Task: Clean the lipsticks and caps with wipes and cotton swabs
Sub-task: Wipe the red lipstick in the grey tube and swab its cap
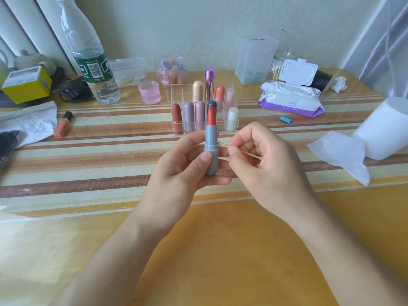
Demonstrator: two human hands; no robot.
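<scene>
My left hand grips an uncapped grey lipstick upright above the table; its red bullet is wound out. My right hand pinches a cotton swab, and the swab's tip touches the ledge on the tube's right side. Behind them a clear acrylic organizer holds several capped lipsticks. An open pack of wet wipes lies at the back right, with a jar of cotton swabs behind it.
A paper roll with a loose sheet lies at the right. A water bottle, pink cup, jar of small items, orange lip gloss, tissue and phone stand left and back.
</scene>
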